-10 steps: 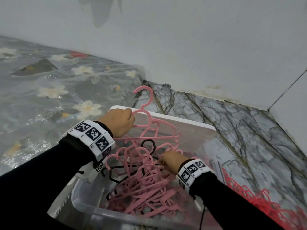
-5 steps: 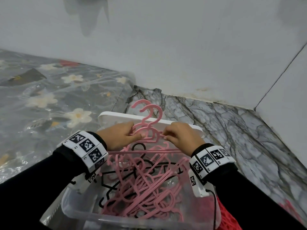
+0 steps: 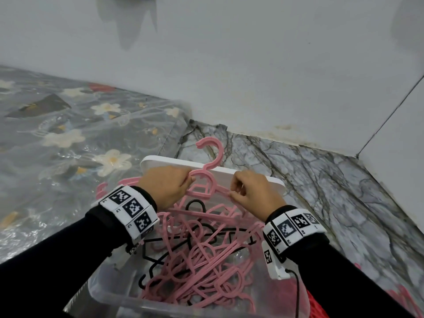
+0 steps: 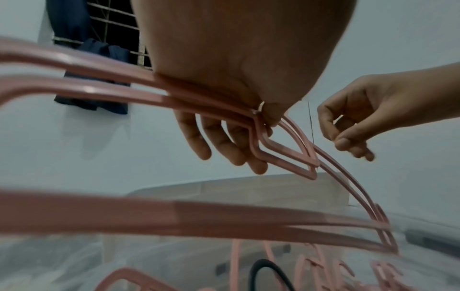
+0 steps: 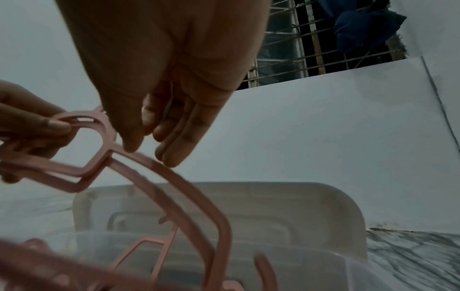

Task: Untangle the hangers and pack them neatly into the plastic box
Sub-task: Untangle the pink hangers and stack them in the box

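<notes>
Holding two pink hangers (image 3: pixel 207 183) stacked together above the clear plastic box (image 3: pixel 107 292), the left hand (image 3: pixel 166 188) grips their left shoulder while the right hand (image 3: pixel 255 193) pinches the right. Below lies a tangle of pink (and a few black) hangers (image 3: pixel 199 260). Left wrist view: fingers (image 4: pixel 216 141) curl round both hangers' necks. Right wrist view: thumb and fingers (image 5: pixel 171 149) close on the arm; the box's white lid (image 5: pixel 286 202) stands behind.

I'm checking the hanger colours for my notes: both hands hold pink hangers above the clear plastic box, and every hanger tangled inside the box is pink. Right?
Not quite. The left hand and right hand do hold pink hangers above the plastic box, but the head view shows black hangers tangled among the pink ones.
</notes>
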A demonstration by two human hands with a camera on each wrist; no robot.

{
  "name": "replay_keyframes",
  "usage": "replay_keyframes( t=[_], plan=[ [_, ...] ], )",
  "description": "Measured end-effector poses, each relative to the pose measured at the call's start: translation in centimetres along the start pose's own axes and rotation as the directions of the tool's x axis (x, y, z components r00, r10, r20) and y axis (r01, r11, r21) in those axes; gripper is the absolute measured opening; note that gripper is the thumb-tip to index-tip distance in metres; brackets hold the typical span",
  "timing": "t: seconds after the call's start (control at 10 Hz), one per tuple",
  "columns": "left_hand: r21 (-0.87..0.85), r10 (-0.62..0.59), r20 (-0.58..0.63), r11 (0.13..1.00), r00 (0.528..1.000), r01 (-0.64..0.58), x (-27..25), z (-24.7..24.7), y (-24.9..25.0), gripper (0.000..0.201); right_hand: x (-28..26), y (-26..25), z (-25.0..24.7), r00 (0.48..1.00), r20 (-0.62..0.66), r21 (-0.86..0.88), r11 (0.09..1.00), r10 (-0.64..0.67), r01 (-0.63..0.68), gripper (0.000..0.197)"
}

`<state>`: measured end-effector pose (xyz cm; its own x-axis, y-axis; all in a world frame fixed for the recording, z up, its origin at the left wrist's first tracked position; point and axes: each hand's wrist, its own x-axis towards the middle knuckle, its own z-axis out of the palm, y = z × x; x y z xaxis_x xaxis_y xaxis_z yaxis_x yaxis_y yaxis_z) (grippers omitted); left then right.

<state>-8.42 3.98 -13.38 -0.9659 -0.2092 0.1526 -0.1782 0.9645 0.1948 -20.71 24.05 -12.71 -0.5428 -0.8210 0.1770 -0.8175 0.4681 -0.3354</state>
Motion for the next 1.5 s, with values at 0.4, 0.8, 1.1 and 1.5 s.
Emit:
replay_keyframes(
  t=[0.4,0.8,1.1,1.5],
  plan=[
    [0.068,-0.017,-0.042,0.998,0.999,0.02,1.0,-0.6,-1.5,0.03,-0.3,-3.5,12.0,0.795,0.558,-0.306,0.831,-0.238,0.465,0.031],
    [0.268,0.065,-0.134,0.963,0.989,-0.027,0.7,-0.5,-1.2,0.036,0.4,-8.1,20.2,0.518,0.821,-0.435,0.326,-0.238,0.839,0.037],
    [0.156,0.036,-0.149,0.988,0.988,-0.012,0.7,-1.0,-0.6,0.035,0.7,-7.0,18.1,0.528,0.795,-0.488,0.2,-0.299,0.849,0.038],
    [0.015,-0.005,-0.379,1.0,0.925,0.012,0.5,-2.8,-0.7,0.035,0.5,-4.3,6.9,0.856,0.45,-0.409,0.794,-0.253,0.45,0.023]
  ],
)
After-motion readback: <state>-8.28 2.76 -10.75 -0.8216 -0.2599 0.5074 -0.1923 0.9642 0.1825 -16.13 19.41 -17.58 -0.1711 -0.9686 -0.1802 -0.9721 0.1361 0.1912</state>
